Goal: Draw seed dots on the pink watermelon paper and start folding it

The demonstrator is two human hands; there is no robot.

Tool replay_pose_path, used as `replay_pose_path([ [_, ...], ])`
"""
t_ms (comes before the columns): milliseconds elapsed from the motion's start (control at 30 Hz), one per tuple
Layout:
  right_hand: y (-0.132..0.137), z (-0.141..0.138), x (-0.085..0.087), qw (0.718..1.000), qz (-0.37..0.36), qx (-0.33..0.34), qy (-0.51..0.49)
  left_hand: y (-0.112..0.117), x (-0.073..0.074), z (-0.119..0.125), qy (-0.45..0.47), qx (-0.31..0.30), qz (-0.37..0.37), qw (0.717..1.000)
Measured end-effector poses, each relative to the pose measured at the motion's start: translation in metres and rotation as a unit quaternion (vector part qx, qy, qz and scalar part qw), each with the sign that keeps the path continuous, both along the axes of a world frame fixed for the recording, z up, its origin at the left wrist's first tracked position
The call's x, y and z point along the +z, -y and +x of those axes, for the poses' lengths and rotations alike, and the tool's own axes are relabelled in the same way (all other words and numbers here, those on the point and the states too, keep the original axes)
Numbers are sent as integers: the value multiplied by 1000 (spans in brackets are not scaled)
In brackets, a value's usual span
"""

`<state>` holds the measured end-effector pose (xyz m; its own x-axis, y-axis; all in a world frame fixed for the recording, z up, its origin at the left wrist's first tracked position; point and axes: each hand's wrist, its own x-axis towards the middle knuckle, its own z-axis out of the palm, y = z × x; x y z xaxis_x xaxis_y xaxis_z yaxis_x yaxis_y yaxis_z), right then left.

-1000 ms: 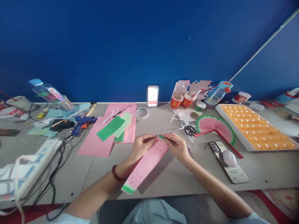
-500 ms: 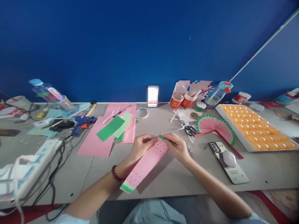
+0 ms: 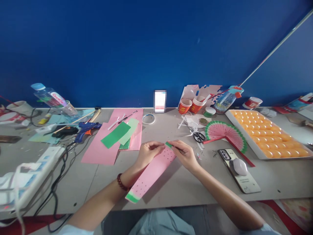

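Both hands pinch the far end of a long pink paper strip point(image 3: 153, 173) with dark seed-like dots and green bands at its two ends. My left hand point(image 3: 149, 152) is closed on its left edge, fingertips near the green band. On the right edge, my right hand point(image 3: 184, 153) grips the same end, thumb and fingers pressed together by the green. The strip slants toward me, its near green end close to the table's front edge. Fingers cover part of the far end. A pleated watermelon-patterned paper fan point(image 3: 226, 132) with red sticks lies to the right.
Left of my hands lie pink sheets point(image 3: 99, 153), green paper point(image 3: 116, 134), a blue glue gun point(image 3: 85, 129) and a power strip point(image 3: 36, 176). Black-handled scissors point(image 3: 199, 136), a phone point(image 3: 246, 179) and a tray of orange balls point(image 3: 271, 133) are at right. A tape roll point(image 3: 149, 119) lies behind.
Almost nothing differs. Both hands keep their hold on the strip's far end, with only a very slight shift of the fingers and strip.
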<state>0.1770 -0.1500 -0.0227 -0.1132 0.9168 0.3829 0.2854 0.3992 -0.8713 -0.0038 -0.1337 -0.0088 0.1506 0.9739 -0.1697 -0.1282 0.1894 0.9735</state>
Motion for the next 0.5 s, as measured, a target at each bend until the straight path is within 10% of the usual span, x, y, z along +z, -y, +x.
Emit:
replay_pose_path([
  [500, -4, 0, -5, 978, -169, -32, -115, 1, -9, 0, -24, -28, 37, 999],
])
